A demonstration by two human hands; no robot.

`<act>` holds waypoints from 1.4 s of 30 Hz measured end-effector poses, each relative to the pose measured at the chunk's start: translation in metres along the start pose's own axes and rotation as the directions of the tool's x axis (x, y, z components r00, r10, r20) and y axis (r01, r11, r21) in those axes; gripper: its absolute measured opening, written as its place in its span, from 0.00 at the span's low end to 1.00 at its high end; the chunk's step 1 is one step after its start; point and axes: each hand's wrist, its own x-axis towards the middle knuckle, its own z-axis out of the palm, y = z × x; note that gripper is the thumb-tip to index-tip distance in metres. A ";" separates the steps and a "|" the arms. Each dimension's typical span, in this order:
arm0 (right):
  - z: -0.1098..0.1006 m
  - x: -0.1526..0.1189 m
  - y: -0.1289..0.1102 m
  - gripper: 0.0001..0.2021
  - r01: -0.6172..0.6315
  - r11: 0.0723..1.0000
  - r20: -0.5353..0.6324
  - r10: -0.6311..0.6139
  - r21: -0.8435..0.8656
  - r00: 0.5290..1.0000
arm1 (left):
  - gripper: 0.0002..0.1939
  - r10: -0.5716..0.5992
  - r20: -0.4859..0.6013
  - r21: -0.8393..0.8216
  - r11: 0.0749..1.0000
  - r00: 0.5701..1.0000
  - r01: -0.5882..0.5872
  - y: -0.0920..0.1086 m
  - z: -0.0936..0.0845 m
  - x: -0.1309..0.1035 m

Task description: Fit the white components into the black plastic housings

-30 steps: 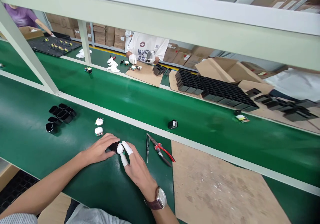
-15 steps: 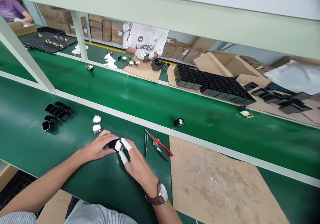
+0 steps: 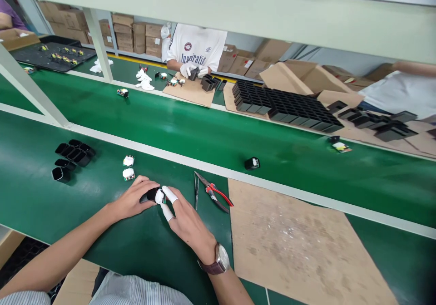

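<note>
My left hand (image 3: 138, 197) is closed around a black plastic housing (image 3: 147, 195) lying on its side above the green bench. Between the white-covered thumb and finger of my right hand (image 3: 185, 221) is a small circuit board (image 3: 160, 196) topped with a white lump, at the housing's open end. How deep it sits inside is hard to make out. Two similar circuit boards (image 3: 128, 174) rest beyond my left hand. Several upright black housings (image 3: 81, 158) stand together at the left. To the right of my right hand lie tweezers (image 3: 196, 191) and red-handled pliers (image 3: 214, 192).
A stained cardboard sheet (image 3: 293, 237) covers the bench at right. Past a white rail (image 3: 163, 158) runs a green belt (image 3: 190, 128) carrying a black housing (image 3: 252, 163) and boards. Across it, a gloved co-worker (image 3: 195, 51) handles a black part near rows of black housings (image 3: 299, 112).
The view has shifted slightly. On the belt, the black housing and the boards have moved to the right. My hands keep nearly the same hold on the housing and circuit board.
</note>
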 end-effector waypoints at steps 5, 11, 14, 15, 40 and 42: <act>0.002 0.000 0.000 0.27 0.003 1.000 -0.017 -0.004 -0.014 1.000 | 0.28 0.010 -0.001 0.004 1.000 1.000 -0.010 -0.001 0.000 0.000; 0.008 -0.001 0.001 0.27 0.014 0.998 -0.001 -0.014 -0.057 1.000 | 0.27 0.012 0.015 -0.018 1.000 1.000 -0.011 0.002 0.000 0.001; 0.010 -0.002 0.002 0.27 0.038 0.995 0.006 -0.038 -0.090 0.999 | 0.28 0.019 0.018 -0.035 0.999 1.000 -0.018 0.002 0.001 0.000; 0.010 -0.002 0.002 0.27 0.048 0.994 0.010 -0.047 -0.096 0.999 | 0.28 0.021 0.022 -0.041 0.999 1.000 -0.020 0.002 0.001 0.000; 0.009 -0.008 0.033 0.18 -0.031 0.993 -0.128 0.016 -0.112 0.992 | 0.22 -0.038 0.072 -0.178 0.983 0.997 0.050 0.014 -0.001 -0.010; 0.004 -0.017 0.046 0.21 -0.183 0.933 -0.211 0.120 -0.310 0.970 | 0.13 0.066 0.036 -0.145 0.988 0.997 -0.060 0.011 -0.001 -0.010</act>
